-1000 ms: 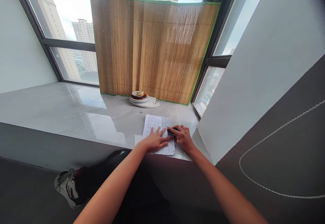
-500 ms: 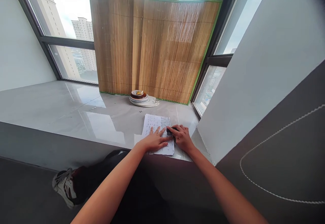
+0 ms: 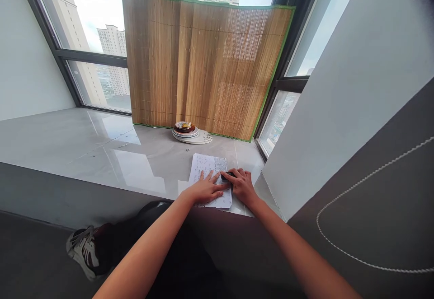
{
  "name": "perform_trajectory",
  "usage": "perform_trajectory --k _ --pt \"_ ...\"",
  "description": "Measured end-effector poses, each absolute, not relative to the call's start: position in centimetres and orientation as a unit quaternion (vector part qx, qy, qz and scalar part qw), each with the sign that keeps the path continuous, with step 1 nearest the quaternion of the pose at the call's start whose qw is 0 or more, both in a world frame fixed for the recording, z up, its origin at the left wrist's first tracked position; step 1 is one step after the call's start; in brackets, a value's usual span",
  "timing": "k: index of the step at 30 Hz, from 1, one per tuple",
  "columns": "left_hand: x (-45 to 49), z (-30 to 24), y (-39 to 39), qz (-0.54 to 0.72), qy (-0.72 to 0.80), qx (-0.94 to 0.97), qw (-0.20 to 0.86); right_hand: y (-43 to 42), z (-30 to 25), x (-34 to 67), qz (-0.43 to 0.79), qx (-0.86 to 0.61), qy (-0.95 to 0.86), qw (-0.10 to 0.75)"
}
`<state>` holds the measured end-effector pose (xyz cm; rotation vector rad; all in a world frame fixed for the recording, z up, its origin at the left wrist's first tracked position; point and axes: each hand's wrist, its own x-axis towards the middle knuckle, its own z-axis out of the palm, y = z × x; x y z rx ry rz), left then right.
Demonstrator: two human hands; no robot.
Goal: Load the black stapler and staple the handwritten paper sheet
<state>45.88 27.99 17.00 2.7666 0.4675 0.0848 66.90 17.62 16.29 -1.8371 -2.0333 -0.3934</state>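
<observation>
A white sheet of paper point(image 3: 206, 167) covered in small print lies near the front edge of a grey stone window ledge point(image 3: 101, 145). My left hand point(image 3: 204, 189) lies flat on the paper, fingers spread. My right hand point(image 3: 242, 184) is just to its right, fingers curled over a small black object point(image 3: 226, 175) that rests at the paper's right edge. What the black object is I cannot make out.
A stack of plates point(image 3: 190, 133) with a small bowl on top stands further back on the ledge. Behind it a bamboo mat point(image 3: 203, 64) with green edging leans against the window. A white wall point(image 3: 339, 86) rises close on the right. A shoe point(image 3: 81, 249) shows below the ledge.
The view has shifted slightly. Both hands stay on the paper, with the right hand and black object edged a little to the left.
</observation>
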Motion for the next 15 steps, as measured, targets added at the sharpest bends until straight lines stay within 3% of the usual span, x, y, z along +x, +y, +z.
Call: perform_trajectory --k 5,15 --pt "45.9 17.0 28.1 0.029 0.168 0.972 0.162 17.6 16.3 66.7 -0.145 -0.641 -0.735 0.164" --pt "45.7 17.2 28.1 0.023 0.167 0.974 0.152 17.6 15.5 67.8 -0.135 -0.708 -0.629 0.291"
